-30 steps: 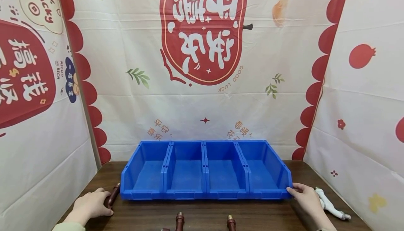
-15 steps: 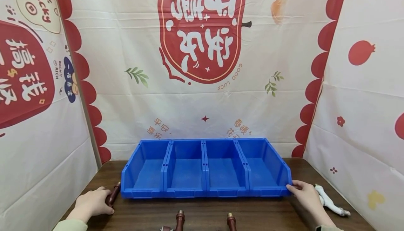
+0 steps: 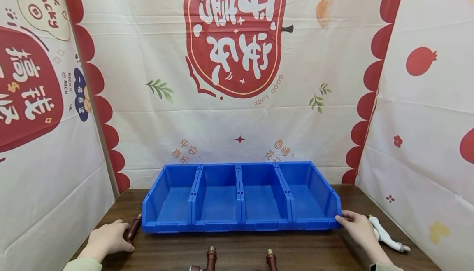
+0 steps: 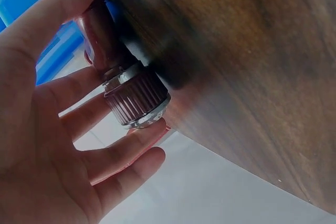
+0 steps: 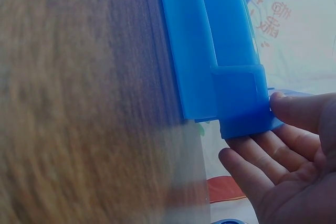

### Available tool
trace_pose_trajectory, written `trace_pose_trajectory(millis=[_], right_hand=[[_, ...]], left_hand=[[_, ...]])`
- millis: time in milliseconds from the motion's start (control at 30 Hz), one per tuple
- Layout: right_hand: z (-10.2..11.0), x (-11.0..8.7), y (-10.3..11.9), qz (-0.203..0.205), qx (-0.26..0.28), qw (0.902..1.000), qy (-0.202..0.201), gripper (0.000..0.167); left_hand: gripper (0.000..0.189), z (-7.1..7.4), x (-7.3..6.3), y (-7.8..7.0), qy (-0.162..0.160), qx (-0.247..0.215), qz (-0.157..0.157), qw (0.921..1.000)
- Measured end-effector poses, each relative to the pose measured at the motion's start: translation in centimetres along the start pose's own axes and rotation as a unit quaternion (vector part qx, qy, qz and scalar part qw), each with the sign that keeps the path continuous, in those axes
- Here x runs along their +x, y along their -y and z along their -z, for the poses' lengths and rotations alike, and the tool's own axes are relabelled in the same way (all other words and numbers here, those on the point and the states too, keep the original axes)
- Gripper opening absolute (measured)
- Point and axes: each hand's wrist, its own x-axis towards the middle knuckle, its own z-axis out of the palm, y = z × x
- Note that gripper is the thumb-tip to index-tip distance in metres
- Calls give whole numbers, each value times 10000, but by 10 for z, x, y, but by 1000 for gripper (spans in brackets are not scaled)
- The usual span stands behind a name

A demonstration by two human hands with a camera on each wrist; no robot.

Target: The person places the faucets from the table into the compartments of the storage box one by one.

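Observation:
A row of joined blue bins stands on the table, its compartments facing me. At the row's left end, my left hand holds a dark red spray head. The left wrist view shows the spray head's ribbed collar and metal end, with the thumb on one side and fingers passing behind it. My right hand pinches the front right corner of the bins; in the right wrist view the thumb and fingers lie on either side of that blue corner.
Right of my right hand lies a white spray head. Near the table's front edge, a dark red threaded piece and another dark red piece are partly cut off. Printed cloth walls enclose the wooden table.
The view has shifted slightly. Both hands, the bins and the spray heads keep practically the same places.

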Motion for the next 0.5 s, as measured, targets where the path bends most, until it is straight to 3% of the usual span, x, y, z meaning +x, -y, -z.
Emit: trace_pose_trajectory(millis=[500], right_hand=[[1, -1, 1, 70, -116, 9999, -35, 48]], left_hand=[[58, -2, -3, -1, -181, 87, 9, 9998]])
